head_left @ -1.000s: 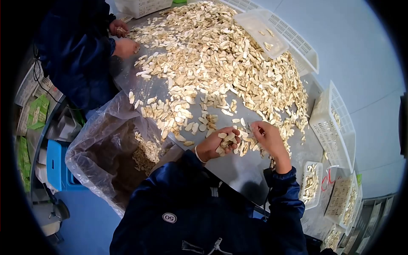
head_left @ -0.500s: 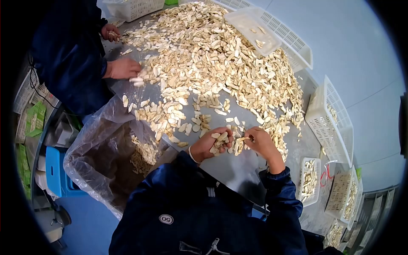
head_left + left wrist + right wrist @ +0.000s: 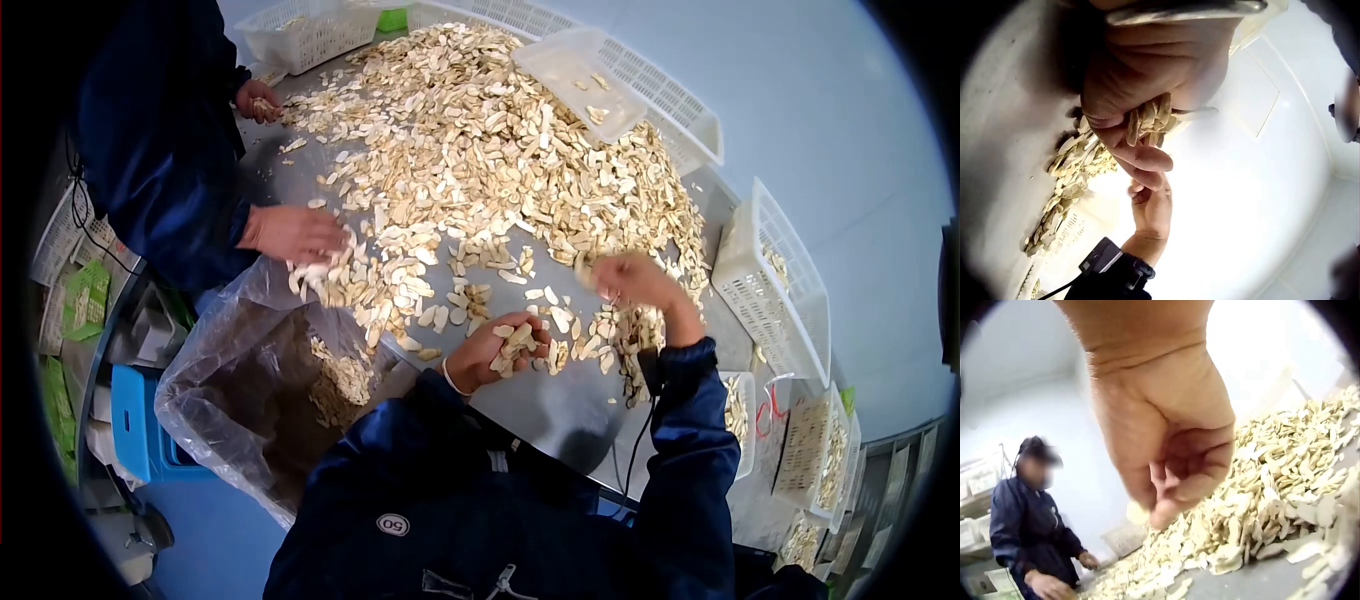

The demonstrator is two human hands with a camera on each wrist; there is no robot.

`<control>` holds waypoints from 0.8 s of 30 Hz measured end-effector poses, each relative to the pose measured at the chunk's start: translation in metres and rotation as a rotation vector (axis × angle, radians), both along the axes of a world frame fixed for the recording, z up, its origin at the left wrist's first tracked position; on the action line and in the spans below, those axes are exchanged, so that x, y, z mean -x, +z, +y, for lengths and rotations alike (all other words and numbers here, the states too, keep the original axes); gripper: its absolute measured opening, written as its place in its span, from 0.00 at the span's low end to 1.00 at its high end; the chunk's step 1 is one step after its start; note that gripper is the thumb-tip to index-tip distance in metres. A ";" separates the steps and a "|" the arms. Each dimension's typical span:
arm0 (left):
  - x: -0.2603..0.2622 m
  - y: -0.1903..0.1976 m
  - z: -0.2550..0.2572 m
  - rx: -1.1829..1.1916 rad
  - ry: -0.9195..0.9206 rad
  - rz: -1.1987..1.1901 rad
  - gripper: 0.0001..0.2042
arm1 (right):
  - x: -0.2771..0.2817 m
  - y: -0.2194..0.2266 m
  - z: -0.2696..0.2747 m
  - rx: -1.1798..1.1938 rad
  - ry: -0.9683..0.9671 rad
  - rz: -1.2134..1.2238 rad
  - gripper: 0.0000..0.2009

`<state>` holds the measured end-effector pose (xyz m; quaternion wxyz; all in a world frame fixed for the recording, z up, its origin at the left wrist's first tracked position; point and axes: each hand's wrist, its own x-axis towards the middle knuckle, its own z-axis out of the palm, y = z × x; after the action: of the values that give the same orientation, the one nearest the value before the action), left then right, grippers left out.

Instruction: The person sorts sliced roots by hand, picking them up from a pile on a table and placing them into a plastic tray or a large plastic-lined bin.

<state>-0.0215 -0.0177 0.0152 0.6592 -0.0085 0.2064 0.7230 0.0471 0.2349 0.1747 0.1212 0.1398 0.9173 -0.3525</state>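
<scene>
Pale, dried-looking slices (image 3: pixel 520 130) with tan edges form a large heap on the metal table (image 3: pixel 535 405). My left hand (image 3: pixel 487 354) cups a handful of slices (image 3: pixel 1150 120), fingers curled round them, low over the near table edge. Farther right, my right hand (image 3: pixel 640 280) is over the near side of the heap, blurred in the head view. Its thumb and fingers are bent together in the right wrist view, pinching a pale slice (image 3: pixel 1137 513) that shows partly behind the fingertips. Several loose slices (image 3: pixel 560 318) lie between the two hands.
A plastic-lined bin (image 3: pixel 215 400) with slices inside stands at the left. Another person's hand (image 3: pixel 295 235) touches slices at the heap's left side. White baskets (image 3: pixel 775 290) and a clear tray (image 3: pixel 575 75) border the heap. A cable (image 3: pixel 637 450) hangs from my right wrist.
My right hand reached in beside the left hand, then moved away up and right to the heap. The left hand keeps its handful. The other person's near hand moved toward the front.
</scene>
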 end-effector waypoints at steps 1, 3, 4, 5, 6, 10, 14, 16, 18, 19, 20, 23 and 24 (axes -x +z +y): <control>-0.001 0.004 0.000 0.003 0.016 0.025 0.14 | 0.010 0.007 0.008 0.170 -0.090 0.228 0.11; -0.004 0.007 -0.002 0.009 0.055 0.071 0.15 | 0.018 0.022 0.004 0.326 -0.422 0.572 0.17; -0.002 0.005 -0.001 -0.041 0.044 0.068 0.15 | 0.021 0.028 0.000 0.347 -0.505 0.667 0.20; -0.001 0.000 0.000 -0.089 0.033 0.062 0.15 | 0.022 0.024 -0.002 0.293 -0.454 0.642 0.20; -0.001 -0.005 -0.001 -0.134 0.022 0.055 0.15 | 0.019 0.017 -0.004 0.242 -0.403 0.613 0.20; 0.001 -0.012 -0.002 -0.174 -0.012 -0.006 0.14 | -0.008 0.000 -0.064 -0.009 0.061 0.330 0.08; 0.001 -0.023 0.002 -0.209 -0.008 -0.047 0.14 | -0.014 -0.013 -0.101 -0.047 0.319 0.257 0.07; -0.001 -0.023 0.003 -0.197 0.027 -0.030 0.15 | -0.015 -0.026 -0.107 -0.062 0.323 0.323 0.09; -0.002 -0.022 0.003 -0.178 0.049 0.029 0.17 | -0.014 -0.032 -0.106 -0.104 0.365 0.359 0.10; -0.003 -0.021 0.002 -0.169 0.060 0.057 0.18 | -0.013 -0.031 -0.104 -0.137 0.404 0.363 0.11; -0.002 -0.021 0.002 -0.165 0.042 0.034 0.18 | -0.013 -0.032 -0.103 -0.172 0.442 0.366 0.11; -0.001 -0.019 0.004 -0.162 0.003 0.002 0.20 | -0.014 -0.040 -0.101 -0.174 0.432 0.342 0.11; -0.001 -0.020 0.004 -0.165 0.005 0.019 0.20 | -0.014 -0.039 -0.102 -0.167 0.420 0.346 0.11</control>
<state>-0.0203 -0.0134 -0.0047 0.6539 0.0520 0.1523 0.7393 0.0614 0.1331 0.1355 0.0212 -0.1059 0.9591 -0.2616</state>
